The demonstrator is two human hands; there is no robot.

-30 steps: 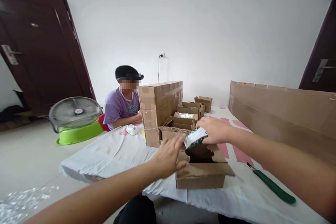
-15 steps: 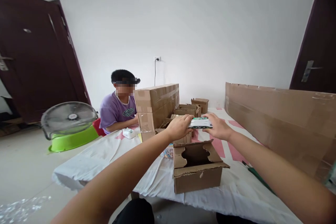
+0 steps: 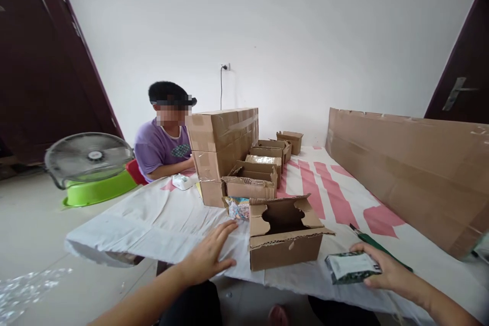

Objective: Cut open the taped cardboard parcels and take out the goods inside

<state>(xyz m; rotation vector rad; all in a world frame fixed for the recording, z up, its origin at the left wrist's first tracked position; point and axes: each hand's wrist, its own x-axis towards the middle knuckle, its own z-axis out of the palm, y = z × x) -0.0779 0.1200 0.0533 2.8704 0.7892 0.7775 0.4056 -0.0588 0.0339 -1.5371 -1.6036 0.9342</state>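
At the lower right of the frame, the right hand (image 3: 384, 271) has its fingers clamped on the packet (image 3: 353, 268), dark green with a pale label, gripping its right end with the thumb on the near side. The packet is at the near edge of the cloth-covered desk (image 3: 130, 226); whether it rests there or is held just above, I cannot tell. Just beyond that hand lies the green cutter (image 3: 385, 250).

Left of the packet, near the bottom centre, stands an open box (image 3: 286, 253), its flaps spread and its inside dark. Low and left of centre, the left hand (image 3: 208, 257) hovers near the box but apart from it, palm down, its fingers extended and the thumb away from them. A colourful bag (image 3: 240, 209) lies between that hand and more open boxes (image 3: 250, 188), which run back toward the centre of the frame.

Along their left side rises a taped carton stack (image 3: 208, 155). Behind it, left of centre, sits a person (image 3: 160, 147) in a purple shirt, with a white object (image 3: 182, 182) on the desk in front. At the right, a long cardboard panel (image 3: 405, 168) stands upright.
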